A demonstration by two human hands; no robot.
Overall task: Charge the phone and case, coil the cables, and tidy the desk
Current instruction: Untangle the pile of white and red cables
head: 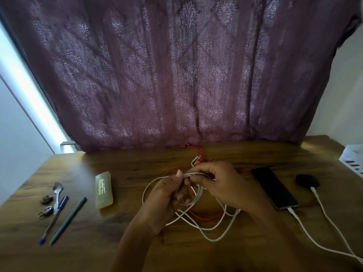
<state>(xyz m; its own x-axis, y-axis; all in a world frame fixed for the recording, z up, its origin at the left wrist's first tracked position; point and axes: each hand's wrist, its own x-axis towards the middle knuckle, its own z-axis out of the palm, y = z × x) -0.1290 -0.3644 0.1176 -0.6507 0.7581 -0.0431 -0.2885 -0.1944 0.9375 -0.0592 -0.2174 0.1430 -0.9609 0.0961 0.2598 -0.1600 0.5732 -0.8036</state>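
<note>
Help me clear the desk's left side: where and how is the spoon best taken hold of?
Pinch the spoon by its neck, just below the bowl, coming from above with the grip across the thin handle. It lies flat on the desk, and its lower end is crowded by the blue pen and a small metal piece.

Two pens [56, 216], one spoon [58, 190], one phone [274, 188], one orange cable [206, 217], one dark case [307, 180].
</note>
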